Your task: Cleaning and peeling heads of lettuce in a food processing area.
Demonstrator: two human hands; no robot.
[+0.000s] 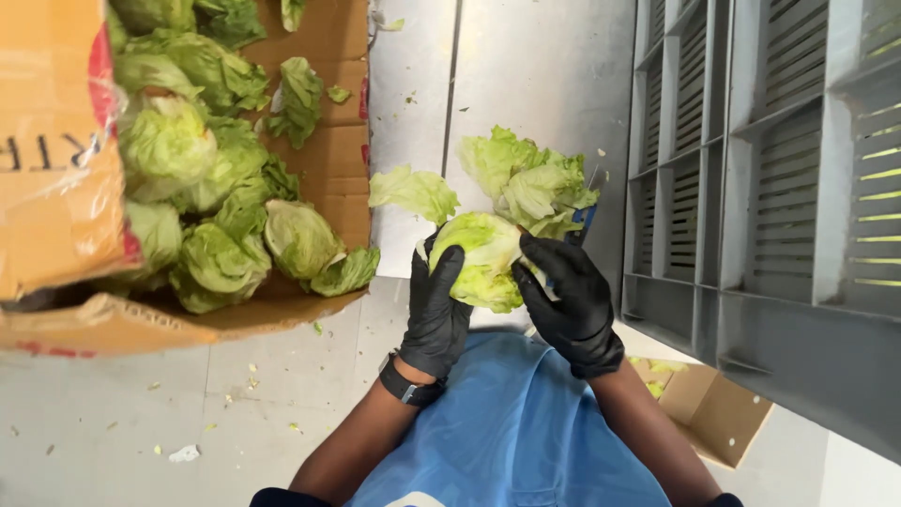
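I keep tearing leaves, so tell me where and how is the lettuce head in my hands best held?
Cup the dense, rounded body of the lettuce head from below and both sides, as the left hand and right hand do now. That pale lower part looks firm and compact; the loose outer leaves flare upward and would probably tear under any grip.

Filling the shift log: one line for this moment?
left hand: holds lettuce head | right hand: same head | cardboard box: lettuces
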